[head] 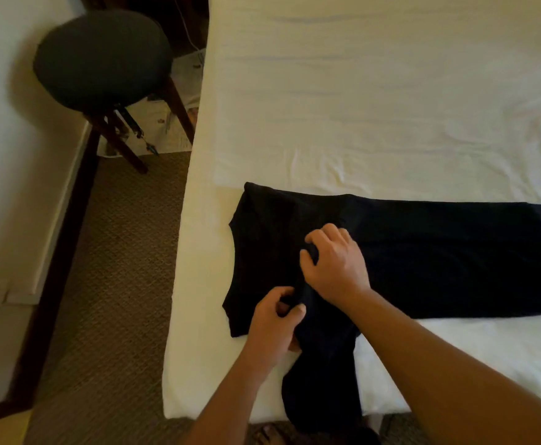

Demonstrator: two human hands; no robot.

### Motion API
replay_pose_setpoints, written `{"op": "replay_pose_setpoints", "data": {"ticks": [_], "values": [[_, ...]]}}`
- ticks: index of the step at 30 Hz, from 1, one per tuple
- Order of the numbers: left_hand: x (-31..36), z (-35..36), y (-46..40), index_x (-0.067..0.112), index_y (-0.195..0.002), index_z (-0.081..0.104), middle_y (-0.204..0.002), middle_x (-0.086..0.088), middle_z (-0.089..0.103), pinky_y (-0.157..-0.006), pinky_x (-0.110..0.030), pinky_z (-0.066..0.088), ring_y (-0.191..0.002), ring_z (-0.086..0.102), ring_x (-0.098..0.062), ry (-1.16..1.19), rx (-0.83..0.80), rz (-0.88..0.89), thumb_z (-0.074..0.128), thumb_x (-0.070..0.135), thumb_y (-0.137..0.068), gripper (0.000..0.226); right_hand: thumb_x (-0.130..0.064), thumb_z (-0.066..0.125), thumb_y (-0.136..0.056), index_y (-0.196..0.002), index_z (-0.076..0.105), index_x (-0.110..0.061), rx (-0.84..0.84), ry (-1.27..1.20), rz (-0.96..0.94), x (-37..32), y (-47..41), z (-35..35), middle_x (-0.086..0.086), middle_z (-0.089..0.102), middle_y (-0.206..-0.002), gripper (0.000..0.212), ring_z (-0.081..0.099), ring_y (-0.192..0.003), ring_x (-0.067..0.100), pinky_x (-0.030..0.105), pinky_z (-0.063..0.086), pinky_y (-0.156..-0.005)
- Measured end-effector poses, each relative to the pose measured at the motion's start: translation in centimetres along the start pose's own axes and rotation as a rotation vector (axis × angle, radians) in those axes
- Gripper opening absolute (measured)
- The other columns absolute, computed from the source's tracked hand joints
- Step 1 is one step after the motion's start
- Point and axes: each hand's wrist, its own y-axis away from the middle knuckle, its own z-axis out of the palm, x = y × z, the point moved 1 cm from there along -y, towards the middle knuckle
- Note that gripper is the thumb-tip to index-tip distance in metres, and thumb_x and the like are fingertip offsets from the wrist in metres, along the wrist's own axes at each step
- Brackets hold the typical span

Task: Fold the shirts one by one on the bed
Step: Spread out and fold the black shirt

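The left hand [274, 322] pinches a fold of the black cotton shirt [423, 258], and the right hand [333, 261] just above it grips the same cloth with curled fingers. The shirt lies spread across the near edge of the white-sheeted bed [375, 107], one part hanging over the side, with a round dark-cushioned wooden stool [102, 57] standing on the brown carpet [124, 284] beyond.

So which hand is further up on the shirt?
The right hand, pinching fabric near the middle of the black shirt. The left hand grips nearer the bed's front edge.
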Motion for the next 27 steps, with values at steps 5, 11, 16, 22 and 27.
{"op": "replay_pose_setpoints", "data": {"ticks": [5,11,16,22,27], "values": [[-0.8,0.4,1.6,0.016,-0.085,0.069,-0.083,-0.005,0.071,-0.066,-0.033,0.052,-0.078,0.069,-0.023,0.299,-0.039,-0.219,0.068,0.028,-0.096,0.017,-0.053,0.052,-0.097,-0.13,0.053,-0.018,-0.366,0.296,-0.087,-3.4,-3.0,2.3,0.006,0.057,-0.126,0.048,0.057,-0.115,0.029,0.04,0.048,-0.091],[-1.9,-2.9,-0.9,0.025,-0.091,0.068,-0.078,0.004,0.065,-0.061,-0.025,0.05,-0.07,0.062,-0.01,-0.155,0.297,0.114,0.066,0.022,-0.097,0.007,-0.047,0.044,-0.098,-0.108,0.056,-0.018,-0.388,0.494,-0.119,-2.6,-5.3,3.7,0.007,0.067,-0.107,0.033,0.061,-0.096,0.028,0.041,0.04,-0.079],[-2.7,-3.8,-2.9,0.016,-0.085,0.063,-0.074,-0.001,0.062,-0.062,-0.043,0.056,-0.064,0.06,-0.014,-0.074,0.223,-0.04,0.067,0.026,-0.096,0.015,-0.052,0.039,-0.1,-0.108,0.063,-0.016,-0.401,0.542,-0.131,-3.3,-6.6,4.3,0.008,0.064,-0.109,0.044,0.059,-0.097,0.028,0.042,0.045,-0.082],[-2.9,-3.4,-4.0,0.019,-0.082,0.051,-0.066,0.005,0.049,-0.058,-0.039,0.041,-0.057,0.047,-0.014,-0.036,0.17,-0.14,0.071,0.043,-0.085,0.032,-0.027,0.05,-0.096,-0.083,0.058,-0.018,-0.459,0.469,-0.112,-4.8,-9.1,4.2,-0.002,0.051,-0.074,0.018,0.051,-0.061,0.017,0.031,0.039,-0.055],[-2.7,-3.4,-5.2,0.018,-0.084,0.043,-0.073,-0.002,0.046,-0.056,-0.032,0.038,-0.061,0.047,-0.018,0.079,0.125,-0.24,0.06,0.052,-0.096,0.04,-0.036,0.045,-0.094,-0.073,0.05,-0.019,-0.537,0.216,-0.143,-6.2,-9.5,4.4,-0.002,0.056,-0.069,0.027,0.054,-0.06,0.018,0.034,0.045,-0.065]]}}
